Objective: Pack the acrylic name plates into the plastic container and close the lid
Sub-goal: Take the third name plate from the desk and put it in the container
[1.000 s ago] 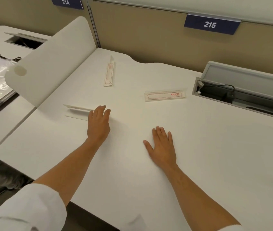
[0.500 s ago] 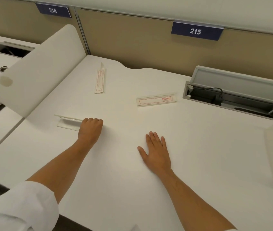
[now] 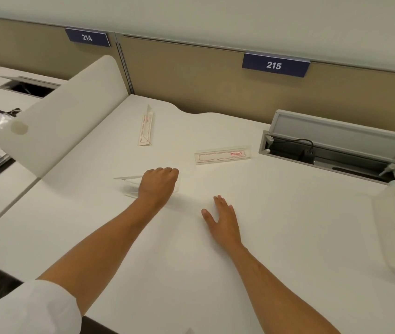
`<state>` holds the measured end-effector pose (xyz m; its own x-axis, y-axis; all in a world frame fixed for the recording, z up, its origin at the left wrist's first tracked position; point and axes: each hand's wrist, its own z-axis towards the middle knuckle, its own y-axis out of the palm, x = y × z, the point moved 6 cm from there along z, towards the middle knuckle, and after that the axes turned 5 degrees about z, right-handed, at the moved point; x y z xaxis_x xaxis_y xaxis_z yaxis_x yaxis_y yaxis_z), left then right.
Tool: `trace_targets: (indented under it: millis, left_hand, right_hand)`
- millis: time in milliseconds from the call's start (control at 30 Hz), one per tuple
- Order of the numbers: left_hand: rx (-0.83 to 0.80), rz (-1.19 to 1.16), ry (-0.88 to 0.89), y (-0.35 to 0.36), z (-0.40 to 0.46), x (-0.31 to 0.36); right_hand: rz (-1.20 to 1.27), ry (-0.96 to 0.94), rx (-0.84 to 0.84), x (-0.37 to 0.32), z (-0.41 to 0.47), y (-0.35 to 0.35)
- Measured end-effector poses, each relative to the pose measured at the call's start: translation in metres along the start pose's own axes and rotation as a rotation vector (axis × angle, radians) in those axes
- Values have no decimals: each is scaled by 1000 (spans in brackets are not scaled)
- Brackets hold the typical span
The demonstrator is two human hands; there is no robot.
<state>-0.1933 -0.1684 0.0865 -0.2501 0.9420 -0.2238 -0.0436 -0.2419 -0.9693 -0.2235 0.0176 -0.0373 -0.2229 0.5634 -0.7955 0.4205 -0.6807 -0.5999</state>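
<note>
Name plate (image 3: 129, 183) of clear acrylic is gripped by the curled left hand (image 3: 159, 183), while the right hand (image 3: 223, 221) lies flat on the desk (image 3: 288, 237).

White surface (image 3: 288, 237); curved divider (image 3: 66, 121) at left; open cable box (image 3: 331, 150) at right; blue signs 214 (image 3: 87, 37), 215 (image 3: 274, 65) on partition.

The left hand (image 3: 159, 183) (flat a second ago) has curled its fingers around the nearest name plate (image 3: 129, 184).
</note>
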Motion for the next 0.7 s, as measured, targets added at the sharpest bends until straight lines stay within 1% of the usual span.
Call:
trace_targets:
  millis: [133,233,300,367,467,600,700]
  left_hand:
    - [119,-181,-40,-33,7,22]
    - [239,-352,-101,-59,11,34]
    - [314,-513,-145,-76,11,40]
    - [349,-706,-204,-85,11,45]
    - [277,-1035,-290,-87,15,54]
    - [189,-1465,-415,-78,17,67]
    - [109,-1682,-495,-68,17,82]
  right_hand:
    - [332,142,80,-3,-3,-22]
    - [459,202,105,-2,-6,-37]
    - [567,237,100,2,-7,-46]
    - [661,270,112,8,-10,-57]
    - [730,295,145,20,-15,-76]
    - [869,282,138,30,-26,-100]
    - [947,275,116,31,-38,-120]
